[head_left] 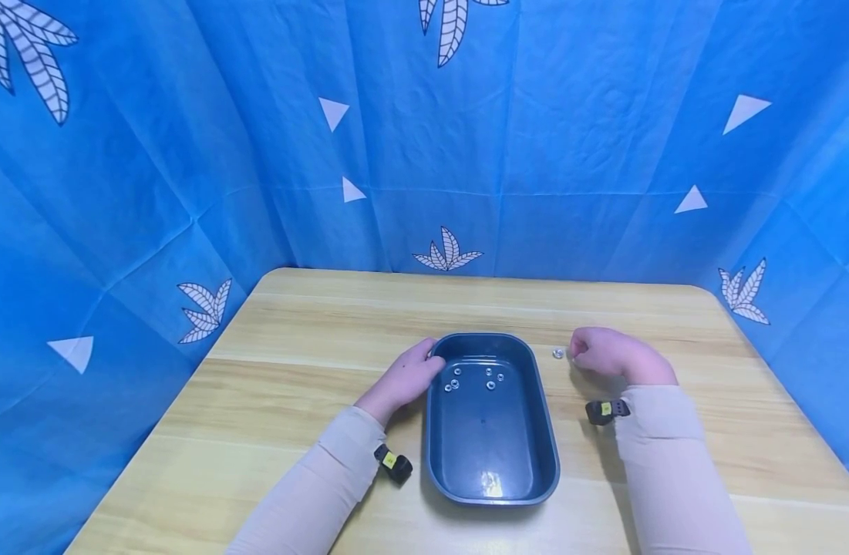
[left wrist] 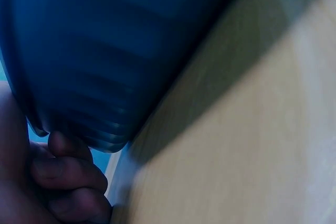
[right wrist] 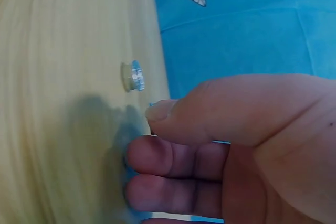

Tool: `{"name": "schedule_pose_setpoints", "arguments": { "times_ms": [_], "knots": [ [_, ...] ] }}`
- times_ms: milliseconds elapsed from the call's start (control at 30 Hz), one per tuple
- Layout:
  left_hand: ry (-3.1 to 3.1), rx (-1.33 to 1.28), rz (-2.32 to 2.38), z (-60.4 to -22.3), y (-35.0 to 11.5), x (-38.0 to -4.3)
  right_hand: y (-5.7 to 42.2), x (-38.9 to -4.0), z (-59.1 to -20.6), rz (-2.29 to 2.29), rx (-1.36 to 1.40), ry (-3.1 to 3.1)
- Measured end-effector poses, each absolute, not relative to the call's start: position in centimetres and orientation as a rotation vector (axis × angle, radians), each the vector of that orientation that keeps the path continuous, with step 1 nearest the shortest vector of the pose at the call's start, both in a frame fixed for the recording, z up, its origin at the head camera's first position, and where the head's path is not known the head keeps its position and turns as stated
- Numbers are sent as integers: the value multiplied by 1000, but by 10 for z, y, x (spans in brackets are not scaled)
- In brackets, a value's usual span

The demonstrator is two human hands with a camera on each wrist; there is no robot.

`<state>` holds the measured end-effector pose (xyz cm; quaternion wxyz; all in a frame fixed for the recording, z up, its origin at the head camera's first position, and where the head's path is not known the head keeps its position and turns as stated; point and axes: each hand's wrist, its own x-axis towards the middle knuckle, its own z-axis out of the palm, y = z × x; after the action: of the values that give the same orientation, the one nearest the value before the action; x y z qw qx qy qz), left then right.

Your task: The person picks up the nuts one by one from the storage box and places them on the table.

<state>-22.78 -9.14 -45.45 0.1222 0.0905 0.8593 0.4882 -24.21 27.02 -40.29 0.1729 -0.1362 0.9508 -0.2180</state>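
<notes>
A dark blue rectangular tray [head_left: 485,432] sits on the table, several small metal nuts [head_left: 490,385] lying on its floor toward the far end. My left hand [head_left: 410,375] grips the tray's far left rim, thumb on top; in the left wrist view its curled fingers [left wrist: 71,177] are under the rim against the outer wall. To the right of the tray, my right hand [head_left: 608,353] is low over the table with its fingers bent. Just beyond its thumb tip lies one loose metal nut [right wrist: 137,76]. Whether thumb and index finger pinch anything is hidden.
The pale wooden table [head_left: 327,324] ends at a blue patterned curtain [head_left: 424,154] behind and on both sides. Black wrist cameras [head_left: 394,465] are strapped over both light sleeves.
</notes>
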Motion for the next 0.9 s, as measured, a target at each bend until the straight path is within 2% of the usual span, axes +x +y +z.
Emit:
{"name": "schedule_pose_setpoints", "arguments": {
  "times_ms": [900],
  "knots": [
    [2485,262,1432,-452,-91,-227,265,-246,-414,-656,-266,2693]
  ]
}}
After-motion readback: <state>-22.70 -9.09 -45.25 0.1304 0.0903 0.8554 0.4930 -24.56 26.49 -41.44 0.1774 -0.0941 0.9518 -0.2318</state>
